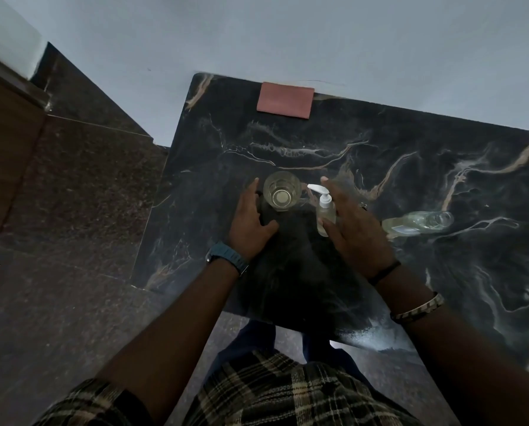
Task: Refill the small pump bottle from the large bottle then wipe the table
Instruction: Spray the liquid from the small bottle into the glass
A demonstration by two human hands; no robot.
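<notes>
I note a dark marbled table set against a pale wall, with brown speckled floor at its nine o'clock side. At twelve o'clock on the table, touching the far edge, lies a flat pink cloth, well apart from both hands. Near the centre stands a clear glass tumbler, seen from above, upright, and I cannot tell whether it holds any liquid. It stands at the nine o'clock side of the small pump bottle, just beside it, with the white pump nozzle pointing toward the glass. At three o'clock from the pump bottle, apart from it, the large bottle lies on its side, clear, with pale liquid inside and its neck pointing to three o'clock. A label patch shows on it, but I can read no writing or brand there or on the pump bottle. My left hand is spread open with nothing in its grasp, fingers extended past the tumbler's nine o'clock side, and I cannot tell whether it touches the glass. It wears a blue watch at the wrist. My right hand is likewise open and empty, fingers extended, overlapping the pump bottle's three o'clock side. Contact there cannot be confirmed. Bands sit on that wrist. The large bottle lies just beyond the right hand at its three o'clock.
</notes>
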